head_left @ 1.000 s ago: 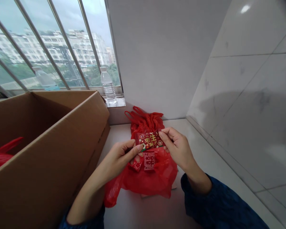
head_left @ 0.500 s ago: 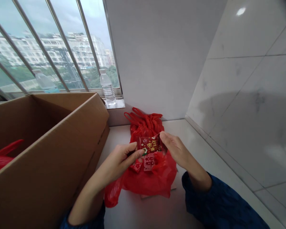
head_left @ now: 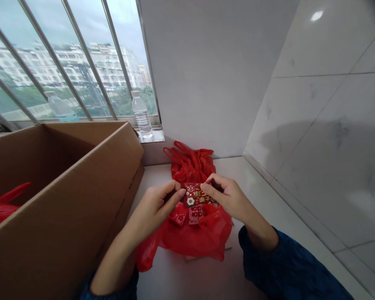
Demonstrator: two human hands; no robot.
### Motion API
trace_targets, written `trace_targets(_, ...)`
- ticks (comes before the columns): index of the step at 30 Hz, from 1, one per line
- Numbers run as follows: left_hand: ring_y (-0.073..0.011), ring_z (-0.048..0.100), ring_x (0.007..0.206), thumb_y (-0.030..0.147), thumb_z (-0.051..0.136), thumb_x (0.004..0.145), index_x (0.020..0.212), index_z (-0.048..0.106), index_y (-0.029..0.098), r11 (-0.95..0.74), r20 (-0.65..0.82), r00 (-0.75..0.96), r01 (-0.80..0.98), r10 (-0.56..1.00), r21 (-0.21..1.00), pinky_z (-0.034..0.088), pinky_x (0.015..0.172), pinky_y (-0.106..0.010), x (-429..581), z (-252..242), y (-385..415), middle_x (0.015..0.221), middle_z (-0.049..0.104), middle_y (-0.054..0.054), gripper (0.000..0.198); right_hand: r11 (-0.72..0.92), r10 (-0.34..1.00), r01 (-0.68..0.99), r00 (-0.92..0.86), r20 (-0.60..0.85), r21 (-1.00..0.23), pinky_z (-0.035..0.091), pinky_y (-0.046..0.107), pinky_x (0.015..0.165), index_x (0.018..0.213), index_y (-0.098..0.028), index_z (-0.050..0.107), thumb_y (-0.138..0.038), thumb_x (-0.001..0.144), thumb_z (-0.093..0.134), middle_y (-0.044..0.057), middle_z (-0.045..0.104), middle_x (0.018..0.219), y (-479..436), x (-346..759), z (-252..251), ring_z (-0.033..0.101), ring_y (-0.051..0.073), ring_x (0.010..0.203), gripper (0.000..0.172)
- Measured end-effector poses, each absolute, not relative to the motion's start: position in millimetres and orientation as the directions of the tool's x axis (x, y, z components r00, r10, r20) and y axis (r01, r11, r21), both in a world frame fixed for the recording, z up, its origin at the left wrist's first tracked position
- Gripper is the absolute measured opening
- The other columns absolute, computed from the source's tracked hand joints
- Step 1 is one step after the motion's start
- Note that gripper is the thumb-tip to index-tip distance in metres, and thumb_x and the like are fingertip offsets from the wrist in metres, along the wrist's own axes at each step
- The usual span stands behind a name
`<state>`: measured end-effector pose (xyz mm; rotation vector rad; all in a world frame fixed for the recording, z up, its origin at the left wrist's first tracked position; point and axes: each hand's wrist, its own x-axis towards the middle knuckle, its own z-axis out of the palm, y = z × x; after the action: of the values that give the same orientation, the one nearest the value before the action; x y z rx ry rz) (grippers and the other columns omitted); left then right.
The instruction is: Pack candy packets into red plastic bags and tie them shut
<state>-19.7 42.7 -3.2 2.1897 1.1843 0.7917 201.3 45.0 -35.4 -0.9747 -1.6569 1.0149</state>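
Above the red plastic bag [head_left: 196, 241]: dark-red packet [head_left: 194, 199], left hand [head_left: 154, 205] and right hand [head_left: 233, 198] pinching its sides between fingers [head_left: 176, 197] — likely light, slick, crushable mid-packet; best held near the ends.

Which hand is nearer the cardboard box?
Left. The left hand is just to the right of the cardboard box, pinching the left end of the packet; the right hand is farther right, at the packet's other end.

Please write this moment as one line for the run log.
left hand: pinching packet, left end | right hand: pinching packet, right end | beneath: red bag | left: cardboard box | windowsill: bottle
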Motion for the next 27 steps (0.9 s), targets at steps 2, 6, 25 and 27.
trace_targets(2, -0.0114, 0.041, 0.063, 0.039, 0.044, 0.100, 0.073, 0.046, 0.018, -0.496, 0.265, 0.445, 0.555, 0.855, 0.668, 0.033, 0.059, -0.023, -20, -3, 43, 0.067, 0.046, 0.004, 0.034, 0.344, 0.920, 0.169, -0.257, 0.296, -0.924, 0.036, 0.021, 0.051, 0.078, -0.020, 0.057, -0.052, 0.093, 0.057, -0.005, 0.050, 0.066, 45, 201, -35, 0.044, 0.010, 0.057, 0.036)
trace_targets(6, -0.0122, 0.046, 0.064, 0.038, 0.043, 0.101, 0.075, 0.049, 0.018, -0.512, 0.270, 0.448, 0.606, 0.852, 0.609, 0.037, 0.061, -0.024, -20, -1, 40, 0.069, 0.051, 0.003, 0.033, 0.369, 0.914, 0.218, -0.262, 0.310, -0.904, 0.037, 0.022, 0.051, 0.078, -0.021, 0.056, -0.052, 0.094, 0.055, -0.005, 0.050, 0.065, 45, 201, -34, 0.045, 0.010, 0.056, 0.035)
trace_targets(25, -0.0343, 0.061, 0.122, 0.017, 0.058, 0.083, 0.135, 0.054, 0.022, -0.343, -0.059, 0.347, 0.937, 0.936, 0.061, 0.056, 0.088, -0.041, -39, -23, 24, 0.161, 0.026, -0.017, 0.052, 0.381, 0.925, 0.900, -0.374, 0.071, -0.212, 0.049, 0.033, 0.062, 0.110, -0.014, 0.062, -0.010, 0.095, 0.041, 0.014, 0.075, 0.092, 39, 153, -69, 0.073, 0.029, 0.080, 0.026)
trace_targets(27, -0.0326, 0.066, 0.113, 0.015, 0.056, 0.082, 0.137, 0.052, 0.024, -0.351, -0.063, 0.355, 0.934, 0.933, 0.074, 0.057, 0.086, -0.040, -37, -20, 21, 0.159, 0.033, -0.015, 0.055, 0.406, 0.913, 0.849, -0.387, 0.125, -0.339, 0.051, 0.033, 0.070, 0.116, -0.013, 0.060, -0.012, 0.097, 0.039, 0.014, 0.075, 0.099, 51, 151, -77, 0.072, 0.027, 0.088, 0.028)
